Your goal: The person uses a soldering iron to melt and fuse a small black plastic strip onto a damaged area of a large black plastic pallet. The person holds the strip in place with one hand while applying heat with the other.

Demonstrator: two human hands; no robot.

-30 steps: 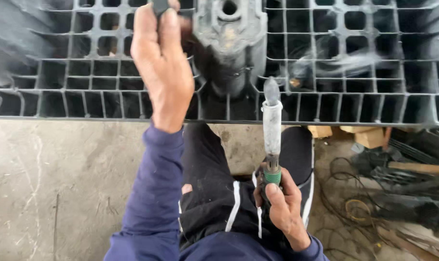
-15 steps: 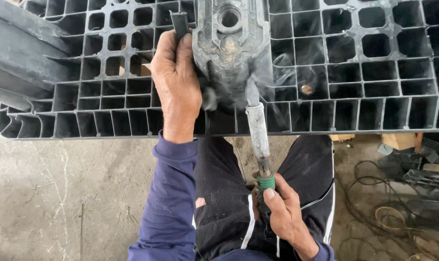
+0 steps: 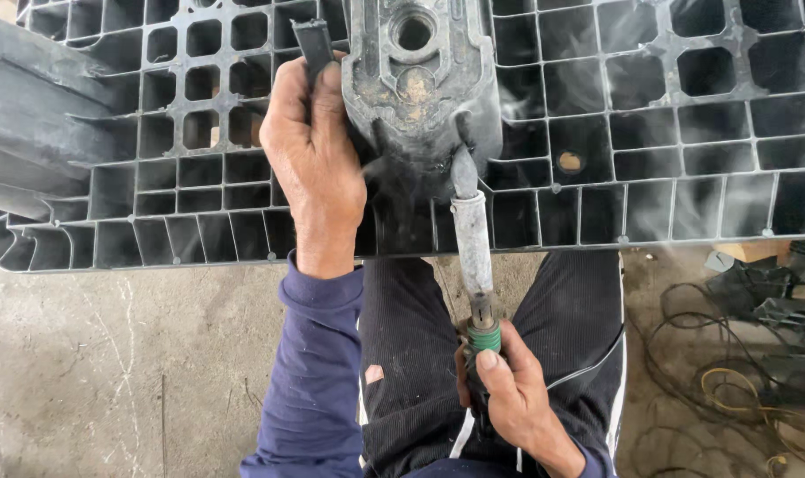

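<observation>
1. Left hand (image 3: 314, 168), upper centre-left: curled shut around a black plastic strip (image 3: 314, 49), resting on the black grid pallet (image 3: 668, 133)
2. Right hand (image 3: 513, 403), lower centre: fist closed on green-wrapped handle of heating iron (image 3: 472, 243)
3. Iron tip, centre: touching base of grey moulded pallet foot (image 3: 416, 80), thin smoke around
4. Dark trousers (image 3: 411, 354) beneath; tangled cables (image 3: 730, 389) lower right; concrete floor (image 3: 110, 354) lower left

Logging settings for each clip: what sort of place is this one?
Probably a rough repair workshop. The floor is bare, stained concrete, loose wires and dark scrap lie at the right, and the right hand presses a heated iron tool against a block on a black plastic pallet, with smoke rising.
</observation>
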